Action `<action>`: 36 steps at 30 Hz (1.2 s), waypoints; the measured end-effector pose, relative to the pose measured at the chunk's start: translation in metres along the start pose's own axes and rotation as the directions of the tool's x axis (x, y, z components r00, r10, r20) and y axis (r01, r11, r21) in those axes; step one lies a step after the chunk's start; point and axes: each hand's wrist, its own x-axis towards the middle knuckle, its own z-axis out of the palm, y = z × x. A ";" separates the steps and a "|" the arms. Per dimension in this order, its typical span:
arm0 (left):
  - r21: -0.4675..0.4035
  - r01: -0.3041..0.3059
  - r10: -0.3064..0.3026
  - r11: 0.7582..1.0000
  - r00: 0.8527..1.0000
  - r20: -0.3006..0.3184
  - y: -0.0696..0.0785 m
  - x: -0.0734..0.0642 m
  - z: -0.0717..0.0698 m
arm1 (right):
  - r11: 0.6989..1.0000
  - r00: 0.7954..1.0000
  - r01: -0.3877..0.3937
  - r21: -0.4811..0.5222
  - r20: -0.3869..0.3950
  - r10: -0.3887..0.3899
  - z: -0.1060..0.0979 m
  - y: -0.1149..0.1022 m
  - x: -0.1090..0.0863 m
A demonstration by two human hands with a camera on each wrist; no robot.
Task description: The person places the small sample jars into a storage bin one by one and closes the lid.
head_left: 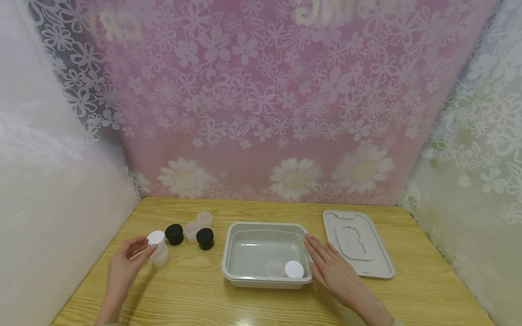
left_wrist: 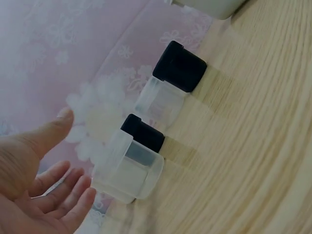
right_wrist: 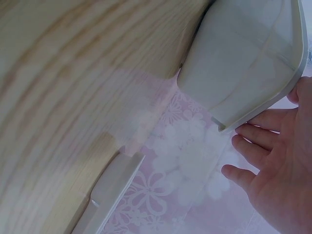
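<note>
In the head view my left hand (head_left: 126, 262) is beside a small jar with a white lid (head_left: 156, 238) and a translucent jar (head_left: 161, 258) close in front of it. The left wrist view shows the thumb and fingers of that hand (left_wrist: 44, 180) spread, with nothing between them and the translucent jars (left_wrist: 122, 170) just past the fingertips. Straight fingers of my right hand (head_left: 332, 271) rest along the right rim of a pale rectangular container (head_left: 261, 281). Inside it, at the front right, are a white-lidded jar (head_left: 294, 270) and a translucent one (head_left: 275, 268).
Left of the container stand two black jars (head_left: 174, 234) (head_left: 205, 238) and two translucent jars (head_left: 191, 232) (head_left: 205, 220). The container's flat lid (head_left: 377, 244) lies at the right on the wooden table (head_left: 195, 294). Flowered curtains (head_left: 261, 113) enclose the back and sides.
</note>
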 end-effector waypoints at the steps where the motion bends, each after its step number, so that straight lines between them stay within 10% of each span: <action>1: 0.020 0.010 -0.010 1.000 1.000 0.027 -0.001 -0.001 0.000 | 1.000 1.000 0.000 0.001 -0.001 0.000 0.000 0.000 0.000; 12: 0.111 0.051 -0.073 0.993 0.975 0.209 -0.011 0.000 0.005 | 1.000 1.000 0.008 -0.005 -0.016 -0.008 -0.002 0.000 0.000; 24: 0.122 -0.083 0.058 0.989 0.979 0.197 -0.017 -0.001 0.012 | 1.000 1.000 0.007 -0.001 -0.008 -0.007 0.000 0.000 0.001; 36: 0.118 -0.142 0.118 0.983 0.974 0.193 0.018 0.000 0.014 | 1.000 1.000 0.005 0.005 -0.010 -0.005 -0.001 0.000 0.000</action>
